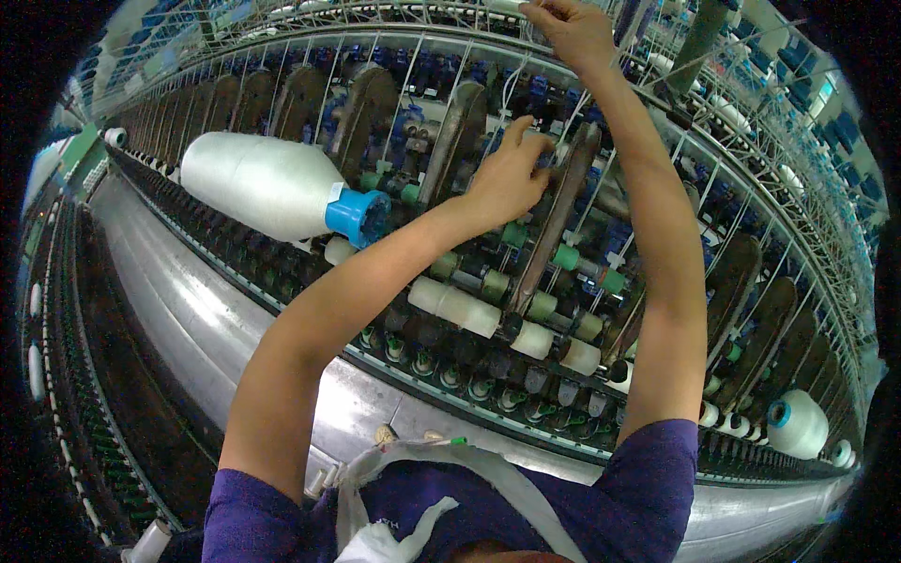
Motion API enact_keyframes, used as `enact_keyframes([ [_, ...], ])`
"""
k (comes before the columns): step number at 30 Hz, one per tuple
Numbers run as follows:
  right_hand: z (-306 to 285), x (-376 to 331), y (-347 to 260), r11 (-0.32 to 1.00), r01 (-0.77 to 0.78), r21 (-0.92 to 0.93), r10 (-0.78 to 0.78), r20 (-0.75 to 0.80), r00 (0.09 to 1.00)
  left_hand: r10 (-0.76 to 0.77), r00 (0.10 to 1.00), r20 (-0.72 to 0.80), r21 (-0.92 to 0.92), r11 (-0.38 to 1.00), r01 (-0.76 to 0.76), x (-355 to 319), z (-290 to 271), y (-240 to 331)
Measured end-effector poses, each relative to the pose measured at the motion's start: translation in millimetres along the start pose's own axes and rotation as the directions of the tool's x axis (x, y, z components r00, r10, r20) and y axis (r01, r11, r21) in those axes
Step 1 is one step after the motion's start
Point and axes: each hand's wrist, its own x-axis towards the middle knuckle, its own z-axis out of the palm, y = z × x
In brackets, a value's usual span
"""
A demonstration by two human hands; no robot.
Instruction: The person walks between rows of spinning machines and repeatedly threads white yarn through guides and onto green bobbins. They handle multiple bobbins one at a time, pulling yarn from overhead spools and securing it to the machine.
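Observation:
My left hand (511, 178) is over the machine's drafting section, beside a long brown upright plate (560, 216). Its fingers are curved and apart, and no held thing shows between them. Higher up, at the overhead rail, my right hand (574, 36) has its fingertips pressed together; what they hold is too small to make out. A thin white strand (510, 89) hangs between the two hands. Left of my left forearm lies a large white yarn bobbin (263, 183) with a blue end (359, 218). Below my left hand are pale rollers (455, 306) and green collars (566, 256).
Several brown plates and thin rods line the spinning frame. A smaller white bobbin (798, 424) sits at the right. Dark spindles (479, 383) run along the near edge. Another machine row (70, 375) stands at the left, across a shiny metal floor (188, 281).

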Motion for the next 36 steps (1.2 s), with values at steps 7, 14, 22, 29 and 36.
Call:
enact_keyframes([
  [7,-23.5,-6.0,19.7,0.950,0.290,0.114,-0.310,0.276,0.910,-0.038,0.996,0.086,-0.072,0.996,0.045,-27.9,-25.1,3.3],
  [14,-26.5,13.4,-13.2,0.967,0.018,0.254,-0.050,0.118,0.992,-0.069,0.986,0.152,-0.068,0.994,0.080,-52.0,-45.9,2.1],
  [22,-7.2,13.7,33.5,0.660,0.165,-0.733,-0.273,-0.029,0.962,0.005,0.996,0.093,-0.218,0.976,0.015,-26.1,-36.0,18.0],
  [29,-5.8,1.8,52.4,0.778,0.093,-0.622,-0.164,-0.058,0.985,-0.061,0.949,-0.308,-0.294,0.955,-0.034,67.2,22.8,5.4],
  [36,-17.5,-34.7,25.5,0.730,0.151,-0.667,-0.278,-0.089,0.956,-0.417,0.866,0.277,-0.725,0.500,0.473,63.8,10.0,11.0],
])
